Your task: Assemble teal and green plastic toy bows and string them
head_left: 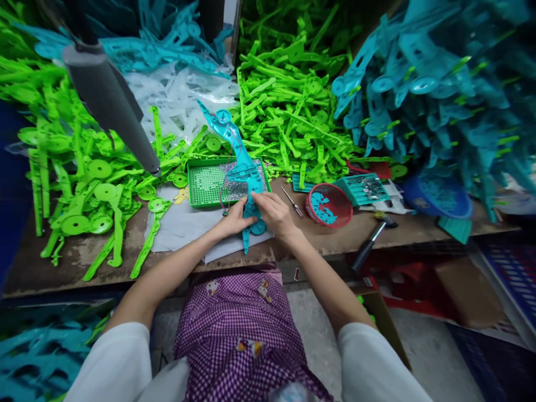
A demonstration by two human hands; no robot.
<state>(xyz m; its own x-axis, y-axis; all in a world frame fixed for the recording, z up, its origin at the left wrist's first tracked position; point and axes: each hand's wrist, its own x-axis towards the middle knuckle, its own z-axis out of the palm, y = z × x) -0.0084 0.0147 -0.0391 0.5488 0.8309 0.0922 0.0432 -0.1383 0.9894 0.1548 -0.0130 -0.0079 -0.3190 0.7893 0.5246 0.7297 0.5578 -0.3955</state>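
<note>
A long blue plastic part (248,172) lies tilted across the front of the green tray (191,190), with thin red wires running along it. My left hand (233,219) grips its lower left side, thumb laid across the part. From the right, my right hand (273,212) has its fingers closed at the part's edge; whether a small piece is between the fingertips is hidden. Small metal screws (230,192) fill the right side of the tray. Beneath my hands is a pale cloth (176,234) on the bench.
A grey power screwdriver (113,106) hangs at left. Green plastic parts (288,106) and blue parts (419,84) are piled behind and beside. Right of my hands are a small screwdriver (292,202), a red basket (349,220), a teal tray (355,195) and a hammer (372,240).
</note>
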